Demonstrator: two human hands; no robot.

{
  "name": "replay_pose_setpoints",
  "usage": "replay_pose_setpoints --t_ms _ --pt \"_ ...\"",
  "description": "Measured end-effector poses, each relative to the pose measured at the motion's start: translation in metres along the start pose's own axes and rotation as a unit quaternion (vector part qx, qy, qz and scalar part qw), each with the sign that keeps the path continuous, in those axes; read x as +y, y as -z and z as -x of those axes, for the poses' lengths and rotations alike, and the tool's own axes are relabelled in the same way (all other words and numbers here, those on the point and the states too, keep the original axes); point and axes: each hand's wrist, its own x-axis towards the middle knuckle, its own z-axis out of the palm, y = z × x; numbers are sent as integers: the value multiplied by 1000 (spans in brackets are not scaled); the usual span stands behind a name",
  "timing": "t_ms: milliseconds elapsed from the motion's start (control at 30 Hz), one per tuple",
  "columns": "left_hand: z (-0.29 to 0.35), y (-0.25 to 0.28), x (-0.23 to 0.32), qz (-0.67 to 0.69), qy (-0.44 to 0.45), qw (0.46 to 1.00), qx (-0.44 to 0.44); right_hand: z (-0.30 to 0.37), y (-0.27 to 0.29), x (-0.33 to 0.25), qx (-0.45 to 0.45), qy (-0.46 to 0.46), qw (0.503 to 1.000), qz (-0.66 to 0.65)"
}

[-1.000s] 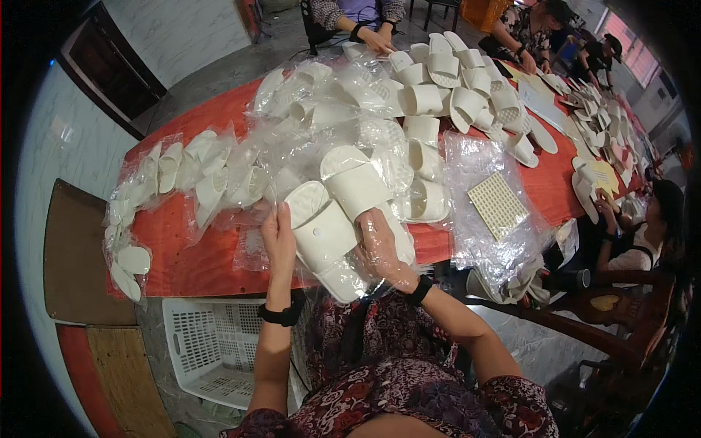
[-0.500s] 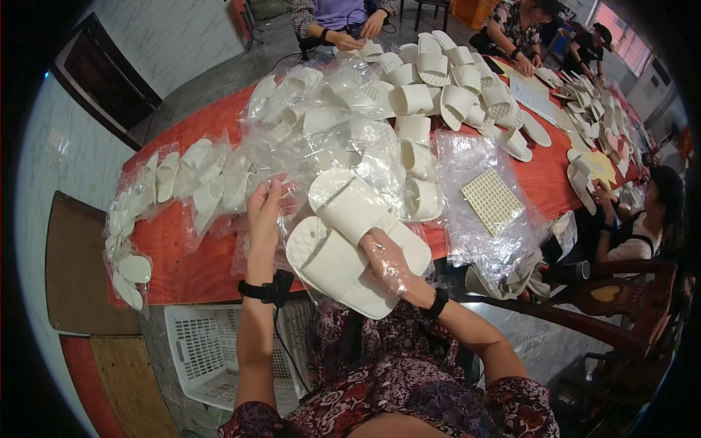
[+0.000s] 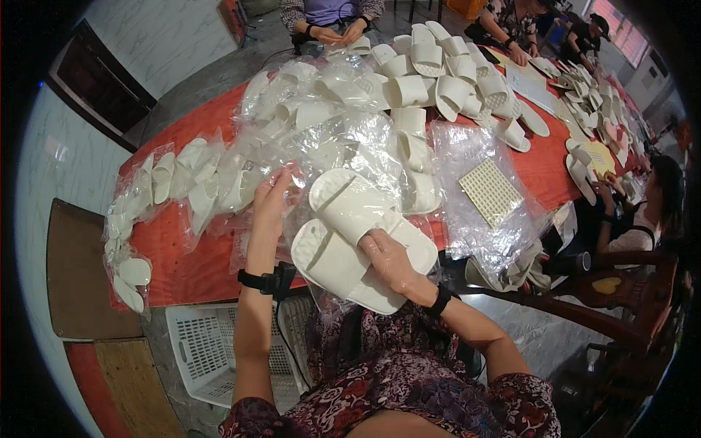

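While white slippers (image 3: 337, 261) with smooth straps are gripped by the curled right hand (image 3: 394, 263), crinkled clear plastic (image 3: 296, 212) is touched by the half-closed left hand (image 3: 272, 196), its hold unclear.

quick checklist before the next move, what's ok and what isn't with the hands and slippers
1. Right hand holding the white slippers: ok
2. Held slippers together: ok, close together
3. Left hand gripping the clear plastic beside it: cannot tell
4. Held slippers fully inside a bag: cannot tell, the film is too transparent
5. Perforated yellowish sheet away from both hands: ok, lying to the right on clear plastic bags
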Motion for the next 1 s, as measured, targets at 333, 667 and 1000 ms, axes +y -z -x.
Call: replay_pose_setpoints --t_ms 333,667,1000 --pt "-14 17 -26 213 -43 973 74 -14 -12 12 81 7 997 1" --pt "2 8 -19 208 -10 974 88 -25 -53 53 85 46 990 102" --pt "-12 48 7 117 -180 976 22 21 -50 19 74 26 997 6"
